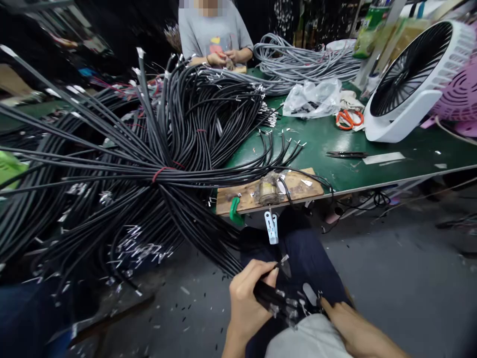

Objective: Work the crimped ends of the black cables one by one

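Note:
My left hand [248, 293] is wrapped round a bundle of black cables [223, 251], low in the view above my lap. Its thumb and forefinger pinch one cable end with a pale tip [284, 259]. Stripped silvery wire ends [286, 308] stick out below the palm. To the right, my right hand [341, 315] is closed, its fingertips at a small dark and metallic thing that I cannot make out. A rounded grey shape [309, 293] shows just left of those fingertips. Farther up, a red tie [162, 171] gathers many black cables at the table's edge.
A wooden board [238, 196] with a green clamp [235, 211] and a pale blue clip [271, 227] juts from the green table [320, 141]. Tweezers [346, 154], orange-handled scissors [349, 119], a plastic bag [313, 97] and a white fan [408, 84] lie beyond. Another person [216, 35] sits opposite.

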The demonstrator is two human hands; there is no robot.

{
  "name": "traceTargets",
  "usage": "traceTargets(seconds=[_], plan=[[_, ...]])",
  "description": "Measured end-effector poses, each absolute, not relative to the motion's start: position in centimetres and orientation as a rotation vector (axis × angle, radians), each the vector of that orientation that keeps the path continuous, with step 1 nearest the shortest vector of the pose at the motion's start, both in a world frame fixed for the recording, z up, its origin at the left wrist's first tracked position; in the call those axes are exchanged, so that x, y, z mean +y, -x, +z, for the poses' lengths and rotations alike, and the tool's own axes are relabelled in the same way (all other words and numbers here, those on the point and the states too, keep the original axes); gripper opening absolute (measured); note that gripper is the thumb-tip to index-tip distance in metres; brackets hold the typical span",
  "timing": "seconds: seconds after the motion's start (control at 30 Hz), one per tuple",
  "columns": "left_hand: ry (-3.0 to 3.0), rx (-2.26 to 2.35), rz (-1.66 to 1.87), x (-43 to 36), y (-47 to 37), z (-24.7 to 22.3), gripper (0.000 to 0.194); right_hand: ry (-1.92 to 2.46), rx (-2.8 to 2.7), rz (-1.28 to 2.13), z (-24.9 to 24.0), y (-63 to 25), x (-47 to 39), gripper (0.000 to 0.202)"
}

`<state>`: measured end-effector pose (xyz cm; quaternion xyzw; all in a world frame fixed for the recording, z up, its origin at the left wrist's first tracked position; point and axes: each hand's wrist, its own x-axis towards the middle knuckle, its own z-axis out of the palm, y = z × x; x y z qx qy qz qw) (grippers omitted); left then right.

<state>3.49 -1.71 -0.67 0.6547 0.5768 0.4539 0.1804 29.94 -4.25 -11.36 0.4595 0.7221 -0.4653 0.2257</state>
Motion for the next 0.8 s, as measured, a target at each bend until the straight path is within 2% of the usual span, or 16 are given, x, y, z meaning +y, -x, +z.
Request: traceTargets(seconds=[0.17, 0.3, 0.43, 0.63, 0.7, 0.8], plan=[[-1.836, 1.637, 1.285, -1.6, -3.5, -0.9, 0.011, -1.299, 1.983, -1.473, -12.0, -33.0, -5.7, 0.081], [-1.815, 1.649, 1.335, -1.5, -3.5, -1.1, 0.009, -1.302, 2.026, -1.434, -11.9, -32.9, -3.6, 0.067], [-1.787, 1.683, 1.353, -1.6, -3.6, -1.2, 0.009, -1.432, 2.604, -1.412, -8.4, -27.2, 1.2, 0.033], [-1.786, 1.721, 1.341, -2.0, -3.5, -1.3, 0.009, -1.521, 3.14, -1.772, -1.9, -18.6, 5.1, 0.012], [-1.79, 1.739, 1.329, -1.9, -3.5, -1.4, 0.009, -1.496, 3.204, -1.856, -1.5, -17.4, 5.2, 0.011], [-1.779, 1.763, 1.308, -1.6, -3.7, -1.3, 0.009, -1.591, 3.307, -1.834, -2.0, -16.5, 4.9, 0.023]])
